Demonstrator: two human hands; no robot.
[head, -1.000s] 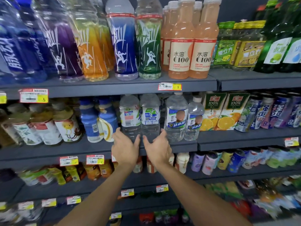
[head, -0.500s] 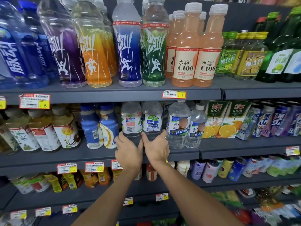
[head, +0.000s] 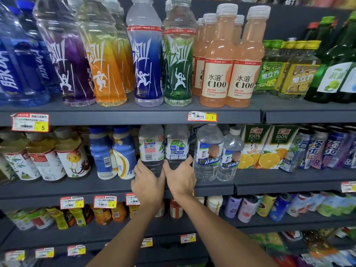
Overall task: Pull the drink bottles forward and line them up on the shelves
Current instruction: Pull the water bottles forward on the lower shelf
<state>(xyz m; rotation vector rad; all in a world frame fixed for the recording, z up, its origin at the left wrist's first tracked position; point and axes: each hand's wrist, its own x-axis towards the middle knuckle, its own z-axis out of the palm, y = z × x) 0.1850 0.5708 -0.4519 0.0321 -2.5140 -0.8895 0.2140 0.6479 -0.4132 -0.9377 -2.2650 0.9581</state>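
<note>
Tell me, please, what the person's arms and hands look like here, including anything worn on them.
Both arms are bare: the left forearm and right forearm show no sleeves as far as the frame's lower edge. The left hand and right hand wear no gloves, and no watch, bracelet or ring is visible.

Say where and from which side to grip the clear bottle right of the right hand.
Grip the bottle at its bare lower body, from the front: its cap sits right under the upper shelf and it is hemmed in sideways, so only the front is free.
</note>
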